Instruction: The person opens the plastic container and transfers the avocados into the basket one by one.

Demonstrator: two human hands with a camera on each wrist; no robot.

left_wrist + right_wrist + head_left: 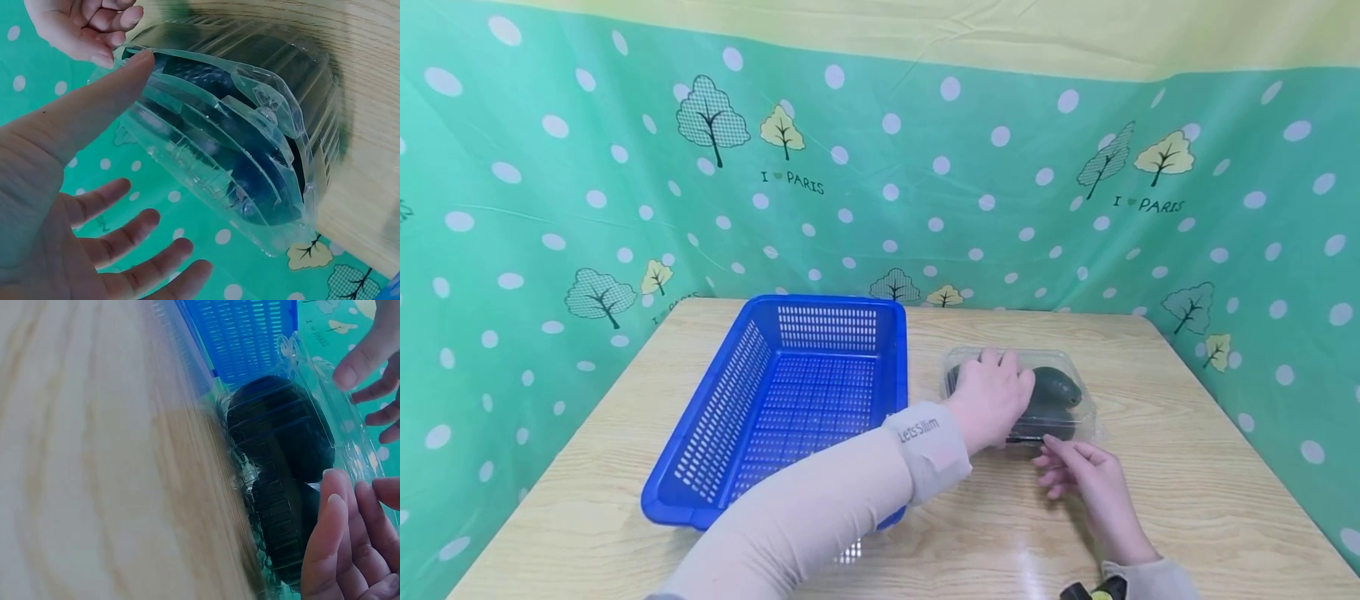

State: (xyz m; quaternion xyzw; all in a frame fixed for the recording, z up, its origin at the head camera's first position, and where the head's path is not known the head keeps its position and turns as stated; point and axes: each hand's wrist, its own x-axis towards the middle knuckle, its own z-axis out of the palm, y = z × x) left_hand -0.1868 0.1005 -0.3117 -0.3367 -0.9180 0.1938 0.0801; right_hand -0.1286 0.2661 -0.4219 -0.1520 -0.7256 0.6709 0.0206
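A clear plastic clamshell box [1086, 425] with dark green, avocado-like fruits [1054, 388] in it stands on the right half of the table. My left hand [996, 396] lies over its top, fingers spread. In the left wrist view the left thumb [119, 87] reaches along the lid's edge, the other fingers loosely bent beside the box. At the box's near edge is my right hand [1093, 492], a fingertip right at the rim. Its fingers [331, 531] are slightly bent in the right wrist view, and nothing shows between them and the thumb.
A blue perforated plastic basket [891, 333] stands left of the box, with my left forearm [820, 500] across its near right corner. Under both is a wood-grain table [587, 492]. A green dotted cloth [880, 167] hangs behind and along the sides.
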